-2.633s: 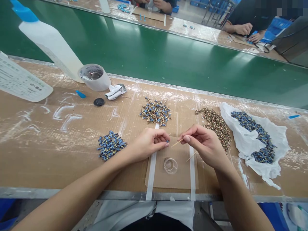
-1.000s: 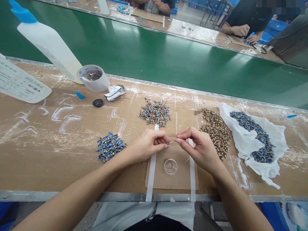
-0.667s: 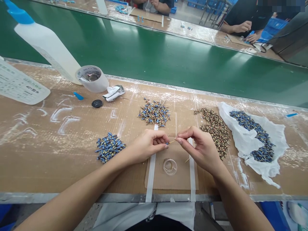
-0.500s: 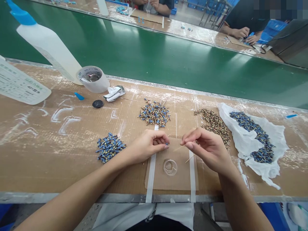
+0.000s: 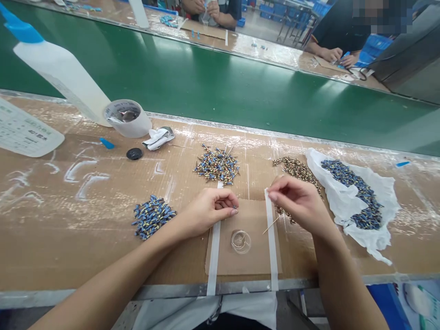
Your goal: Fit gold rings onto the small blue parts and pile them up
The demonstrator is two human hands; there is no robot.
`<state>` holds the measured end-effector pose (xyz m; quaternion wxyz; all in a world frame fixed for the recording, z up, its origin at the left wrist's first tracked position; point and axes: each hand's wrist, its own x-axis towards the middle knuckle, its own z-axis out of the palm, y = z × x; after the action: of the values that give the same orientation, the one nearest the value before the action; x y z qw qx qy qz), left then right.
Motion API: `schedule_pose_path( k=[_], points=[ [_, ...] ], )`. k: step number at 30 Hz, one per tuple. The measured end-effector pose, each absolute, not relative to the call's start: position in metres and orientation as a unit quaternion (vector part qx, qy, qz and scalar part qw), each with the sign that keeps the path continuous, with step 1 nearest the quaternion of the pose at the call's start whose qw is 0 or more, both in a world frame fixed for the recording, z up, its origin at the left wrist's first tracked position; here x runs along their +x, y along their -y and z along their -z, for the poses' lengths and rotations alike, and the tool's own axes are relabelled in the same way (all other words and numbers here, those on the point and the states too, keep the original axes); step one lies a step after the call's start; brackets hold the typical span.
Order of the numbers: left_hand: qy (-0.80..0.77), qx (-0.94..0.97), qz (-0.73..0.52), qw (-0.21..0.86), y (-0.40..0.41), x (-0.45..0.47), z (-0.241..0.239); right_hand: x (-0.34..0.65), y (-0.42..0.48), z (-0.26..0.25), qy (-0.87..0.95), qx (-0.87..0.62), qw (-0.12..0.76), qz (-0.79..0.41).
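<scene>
My left hand (image 5: 215,208) is closed in a pinch above the left edge of a small cardboard pad (image 5: 227,263). A tiny blue part (image 5: 234,207) just shows at its fingertips. My right hand (image 5: 297,199) is also closed, thumb against fingers, over the pad's right side; what it pinches is hidden. A pile of small brass-coloured parts (image 5: 297,168) lies beside and partly behind it. Below the hands, a small clear cup (image 5: 241,242) stands on the pad. A thin wooden stick (image 5: 271,225) rests across the right tape strip (image 5: 271,250).
A pile of blue parts (image 5: 153,216) lies by my left forearm. Farther back sit mixed blue-and-brass pieces (image 5: 216,165). White cloth (image 5: 343,197) holds more blue parts. Bottles (image 5: 62,68) and a tape roll (image 5: 137,123) stand left. People work beyond the green belt (image 5: 223,87).
The thin stick that showed at my right fingertips is no longer visible there. My right hand has shifted slightly away from the left, which keeps its pinch. The whole view has shifted a little.
</scene>
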<state>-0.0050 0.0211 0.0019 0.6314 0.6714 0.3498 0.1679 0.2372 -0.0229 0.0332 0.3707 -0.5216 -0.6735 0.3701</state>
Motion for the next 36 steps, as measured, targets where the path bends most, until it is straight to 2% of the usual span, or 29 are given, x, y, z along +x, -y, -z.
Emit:
schedule_pose_path(
  k=[2, 4, 7, 13, 18, 25, 36],
  points=[
    [-0.353, 0.676, -0.168, 0.625, -0.022, -0.005, -0.001, 0.249, 0.014, -0.026, 0.635, -0.612, 0.404, -0.24],
    [-0.356, 0.679, -0.161, 0.622, -0.022, -0.005, -0.002, 0.259, 0.004, -0.017, 0.636, -0.654, 0.387, -0.135],
    [-0.36, 0.678, -0.15, 0.622, -0.023, -0.004, -0.003, 0.267, -0.009, -0.007, 0.667, -0.651, 0.355, -0.073],
    [-0.363, 0.673, -0.152, 0.626, -0.023, -0.004, -0.004, 0.274, -0.027, 0.006, 0.706, -0.646, 0.283, -0.063],
    [-0.363, 0.67, -0.153, 0.629, -0.023, -0.004, -0.003, 0.275, -0.027, 0.009, 0.72, -0.639, 0.255, -0.084],
    [-0.362, 0.673, -0.156, 0.626, -0.023, -0.005, -0.001, 0.274, -0.023, 0.008, 0.722, -0.639, 0.245, -0.104],
    [-0.37, 0.652, -0.174, 0.639, -0.022, -0.003, 0.0, 0.269, -0.025, 0.014, 0.721, -0.65, 0.232, -0.061]
  ],
)
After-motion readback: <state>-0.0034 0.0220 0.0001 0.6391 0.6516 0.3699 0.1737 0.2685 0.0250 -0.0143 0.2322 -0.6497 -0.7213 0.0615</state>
